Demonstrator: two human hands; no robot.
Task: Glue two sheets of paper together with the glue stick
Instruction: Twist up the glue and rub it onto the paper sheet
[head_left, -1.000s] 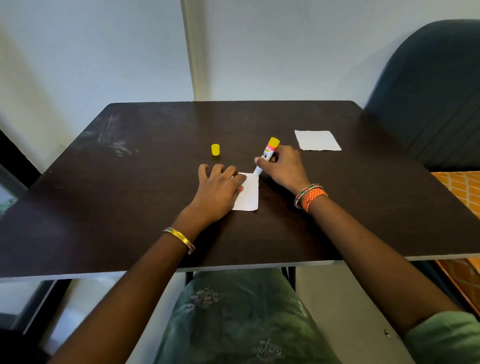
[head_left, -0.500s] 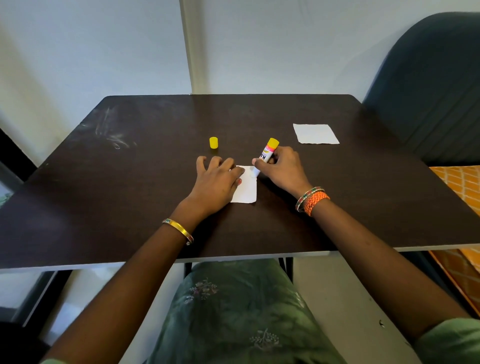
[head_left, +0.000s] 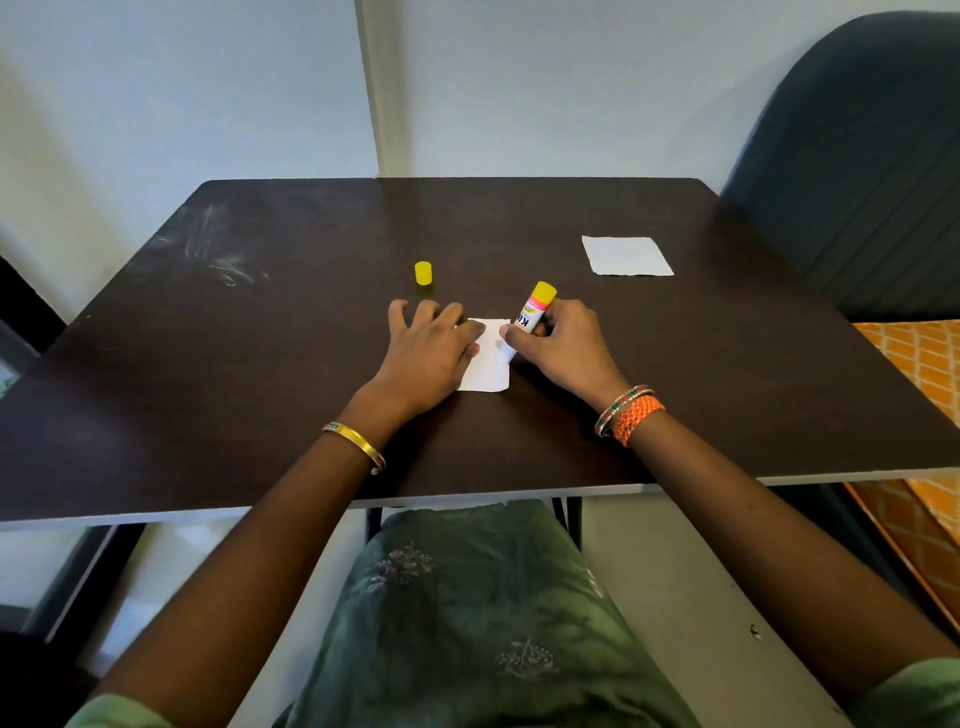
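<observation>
A small white sheet of paper (head_left: 487, 364) lies in the middle of the dark table (head_left: 260, 364). My left hand (head_left: 431, 353) lies flat on its left part, fingers spread, pressing it down. My right hand (head_left: 561, 348) grips a glue stick (head_left: 529, 322) with a yellow end, tilted, its white tip touching the paper near the right edge. The stick's yellow cap (head_left: 423, 273) stands on the table beyond my left hand. A second white sheet (head_left: 626, 255) lies flat at the far right.
A dark upholstered chair (head_left: 857, 171) stands at the table's right side, with an orange patterned cloth (head_left: 919, 374) below it. A white wall runs behind the table. My lap in green fabric (head_left: 478, 613) is under the near edge.
The glue stick's tip has slid toward me along the paper's right side, from the top edge to about the middle. My left hand keeps pressing the sheet.
</observation>
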